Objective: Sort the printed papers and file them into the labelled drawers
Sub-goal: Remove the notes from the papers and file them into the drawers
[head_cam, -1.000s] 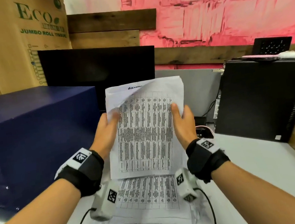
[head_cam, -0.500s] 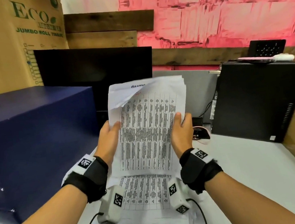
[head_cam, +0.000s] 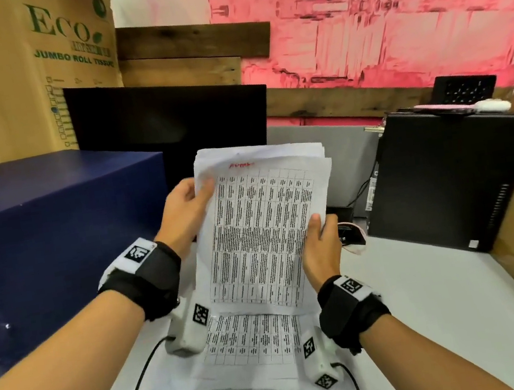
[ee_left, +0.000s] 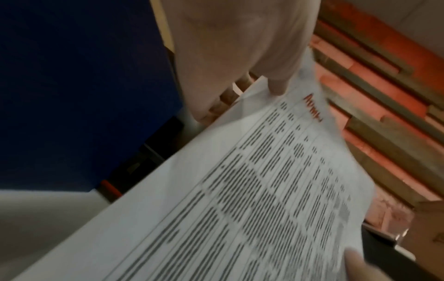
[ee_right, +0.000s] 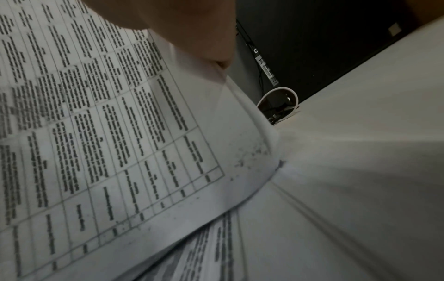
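held sheaf of printed papers [head_cam: 262,227] upright above flat paper stack [head_cam: 252,360] on desk.

papers [head_cam: 260,227]: matt paper | table [head_cam: 429,302]: smooth matt | box [head_cam: 29,38]: cardboard

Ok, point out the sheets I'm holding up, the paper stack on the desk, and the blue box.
held sheets [head_cam: 260,227], head view, middle of printed table.
paper stack [head_cam: 253,340], head view, top sheet.
blue box [head_cam: 57,242], head view, front face.

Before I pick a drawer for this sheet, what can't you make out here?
- Red heading on the held papers: blurred in head and left wrist views.
- Table text: too small, smeared.
- Blue drawer unit: labels not visible.
- Sheets behind: hidden by the front page.
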The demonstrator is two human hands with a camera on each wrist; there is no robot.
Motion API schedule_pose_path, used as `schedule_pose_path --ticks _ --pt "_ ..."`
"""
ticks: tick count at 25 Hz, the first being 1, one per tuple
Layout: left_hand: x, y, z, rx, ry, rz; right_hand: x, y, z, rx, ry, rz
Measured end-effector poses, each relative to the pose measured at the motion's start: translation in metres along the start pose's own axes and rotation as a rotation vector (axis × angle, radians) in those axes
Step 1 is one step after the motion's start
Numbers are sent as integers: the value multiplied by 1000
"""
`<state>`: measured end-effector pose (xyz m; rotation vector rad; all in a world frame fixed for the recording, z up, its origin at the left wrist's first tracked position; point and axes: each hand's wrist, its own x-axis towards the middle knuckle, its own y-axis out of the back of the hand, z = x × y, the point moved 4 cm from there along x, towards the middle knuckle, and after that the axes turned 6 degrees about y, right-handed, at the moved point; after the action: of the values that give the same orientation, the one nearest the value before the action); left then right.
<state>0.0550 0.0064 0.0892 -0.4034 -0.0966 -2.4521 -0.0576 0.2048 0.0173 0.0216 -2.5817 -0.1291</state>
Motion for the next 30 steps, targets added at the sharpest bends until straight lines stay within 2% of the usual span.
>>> schedule_pose_path --ticks 4,9,12,17,22,26,30 --pt "17 -5 35 30 -102 12 5 0 -11 -40 51 22" --pt "9 -10 15 157 -83 1 4 6 -13 -16 37 21" --pt "10 -3 15 84 -103 65 8 9 -10 -2 19 16" --pt "19 -3 39 90 -217 176 20 8 -34 28 104 37" --pt "14 -3 34 78 -263 216 15 0 -39 36 114 44" --pt "10 0 16 36 -197 189 1 -2 -24 34 91 -11" --pt "15 5 -6 35 -38 -4 5 -1 -23 11 82 -18"
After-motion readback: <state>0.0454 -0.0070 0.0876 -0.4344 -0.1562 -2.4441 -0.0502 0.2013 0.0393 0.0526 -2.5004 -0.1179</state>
